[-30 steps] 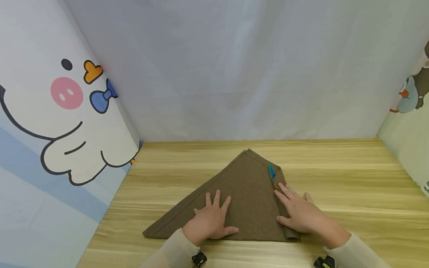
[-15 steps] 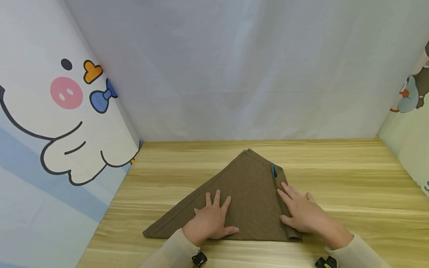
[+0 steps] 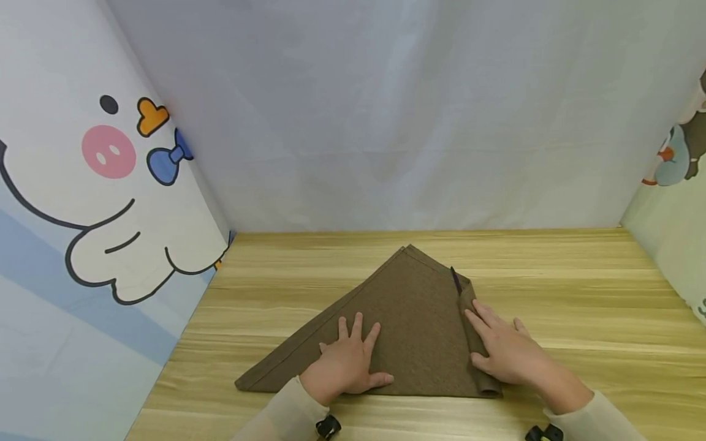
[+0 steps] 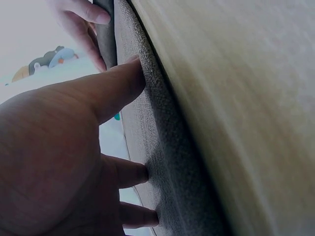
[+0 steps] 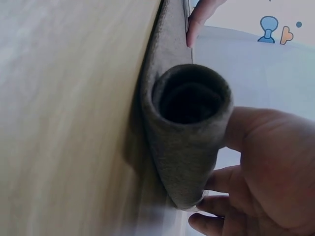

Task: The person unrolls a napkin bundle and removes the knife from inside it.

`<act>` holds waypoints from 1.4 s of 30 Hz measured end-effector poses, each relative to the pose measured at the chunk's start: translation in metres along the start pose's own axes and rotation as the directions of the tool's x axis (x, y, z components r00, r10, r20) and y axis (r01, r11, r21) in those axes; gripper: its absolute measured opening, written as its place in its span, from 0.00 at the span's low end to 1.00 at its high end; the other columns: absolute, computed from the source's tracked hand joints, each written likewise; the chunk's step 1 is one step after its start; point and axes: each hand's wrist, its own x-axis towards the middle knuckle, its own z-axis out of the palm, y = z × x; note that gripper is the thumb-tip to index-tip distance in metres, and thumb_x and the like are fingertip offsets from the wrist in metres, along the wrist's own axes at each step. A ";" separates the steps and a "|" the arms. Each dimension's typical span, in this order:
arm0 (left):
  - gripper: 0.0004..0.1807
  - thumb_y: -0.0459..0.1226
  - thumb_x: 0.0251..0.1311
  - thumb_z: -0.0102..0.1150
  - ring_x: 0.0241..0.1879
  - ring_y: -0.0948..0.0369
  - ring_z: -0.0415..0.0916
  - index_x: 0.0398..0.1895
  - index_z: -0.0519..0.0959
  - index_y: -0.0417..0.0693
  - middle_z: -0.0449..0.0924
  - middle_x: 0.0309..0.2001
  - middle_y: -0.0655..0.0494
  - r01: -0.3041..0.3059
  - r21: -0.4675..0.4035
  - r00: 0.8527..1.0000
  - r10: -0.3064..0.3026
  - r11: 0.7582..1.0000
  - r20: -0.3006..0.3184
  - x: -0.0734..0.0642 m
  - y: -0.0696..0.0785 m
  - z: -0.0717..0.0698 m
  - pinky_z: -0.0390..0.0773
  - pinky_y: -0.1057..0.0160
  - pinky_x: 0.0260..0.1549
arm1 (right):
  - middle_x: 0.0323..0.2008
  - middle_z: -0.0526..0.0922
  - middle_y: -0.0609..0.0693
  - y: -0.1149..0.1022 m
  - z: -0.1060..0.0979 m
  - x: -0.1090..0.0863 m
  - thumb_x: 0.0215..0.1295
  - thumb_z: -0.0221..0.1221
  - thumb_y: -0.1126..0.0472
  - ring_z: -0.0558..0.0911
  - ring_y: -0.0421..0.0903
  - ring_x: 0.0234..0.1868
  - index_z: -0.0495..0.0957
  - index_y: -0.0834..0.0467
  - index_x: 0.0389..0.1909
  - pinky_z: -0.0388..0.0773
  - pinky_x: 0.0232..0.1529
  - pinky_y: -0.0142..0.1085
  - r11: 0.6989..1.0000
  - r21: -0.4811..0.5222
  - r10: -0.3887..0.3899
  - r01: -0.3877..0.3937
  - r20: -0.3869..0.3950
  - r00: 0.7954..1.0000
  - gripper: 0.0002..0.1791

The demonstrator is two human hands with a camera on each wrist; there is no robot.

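A brown cloth [image 3: 421, 331], folded into a pointed shape, lies on the wooden table. Its right side is wound into a roll [image 3: 470, 324], and in the right wrist view the open end of that roll [image 5: 192, 137] faces the camera. A thin dark tip [image 3: 455, 280] of some object pokes out at the roll's top; the rest is hidden inside. My left hand [image 3: 346, 361] rests spread on the cloth's middle, thumb near the front edge. My right hand [image 3: 507, 352] lies along the roll, its fairly straight fingers and thumb touching it.
The wooden table [image 3: 584, 306] stretches around the cloth. A pale fabric backdrop [image 3: 419, 122] rises behind it, and a cartoon-printed panel [image 3: 49, 184] stands at the left. Another printed panel [image 3: 673, 245] closes off the right side.
My right hand and the roll have shifted right, and the flat part of the cloth is wider. The tip has turned from a blue face to a dark edge. The left hand stays put.
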 end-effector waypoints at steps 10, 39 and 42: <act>0.54 0.72 0.50 0.50 0.72 0.36 0.41 0.77 0.50 0.59 0.40 0.76 0.43 0.001 -0.010 1.000 -0.001 1.000 -0.005 -0.002 0.001 -0.002 0.68 0.29 0.45 | 0.72 0.54 0.65 0.004 -0.001 -0.005 0.60 0.61 0.53 0.61 0.64 0.68 0.60 0.67 0.70 0.53 0.54 0.73 1.000 0.009 0.007 -0.007 -0.016 1.000 0.41; 0.49 0.69 0.56 0.48 0.71 0.40 0.48 0.76 0.53 0.57 0.45 0.75 0.43 -0.134 0.088 0.989 0.139 0.987 -0.047 0.006 0.026 -0.004 0.69 0.33 0.49 | 0.74 0.50 0.63 -0.009 0.003 0.007 0.60 0.61 0.39 0.51 0.65 0.72 0.64 0.62 0.69 0.52 0.55 0.74 0.995 -0.060 -0.082 0.084 0.029 0.996 0.43; 0.49 0.69 0.56 0.48 0.71 0.40 0.47 0.76 0.52 0.57 0.45 0.75 0.44 -0.138 0.083 0.989 0.141 0.987 -0.034 0.005 0.029 -0.004 0.71 0.33 0.47 | 0.74 0.49 0.62 -0.007 0.005 0.007 0.60 0.61 0.38 0.50 0.64 0.72 0.65 0.64 0.68 0.52 0.55 0.73 0.996 -0.055 -0.072 0.074 0.039 0.997 0.44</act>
